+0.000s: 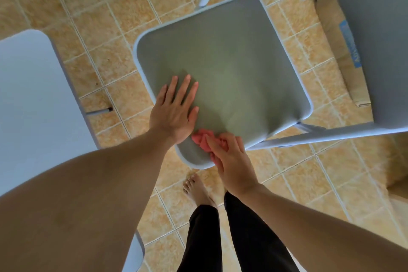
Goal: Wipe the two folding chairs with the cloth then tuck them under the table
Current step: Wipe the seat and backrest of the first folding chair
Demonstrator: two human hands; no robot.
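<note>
Wiping in progress: right hand [229, 157] clenches cloth [199, 139] at 6 o'clock edge of seat [231, 62]; left hand [174, 115] flat, fingers [184, 88] straight, at 8 o'clock. Judged outstanding: second chair [33, 95] (9 o'clock), both tucks.

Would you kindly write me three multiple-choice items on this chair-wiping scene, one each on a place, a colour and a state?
1. Where is the cloth?
A. in a bucket
B. at the near edge of the seat
C. hanging on a hook

2. What colour is the cloth?
A. pink
B. blue
C. green

3. How does the left hand lie?
A. clenched in a fist
B. flat on the seat
C. gripping a broom

Answers:
1 B: the right hand grips it on the seat edge closest to the person.
2 A: pink folds show beside the fingers.
3 B: its fingers are straight and spread on the seat.
</note>
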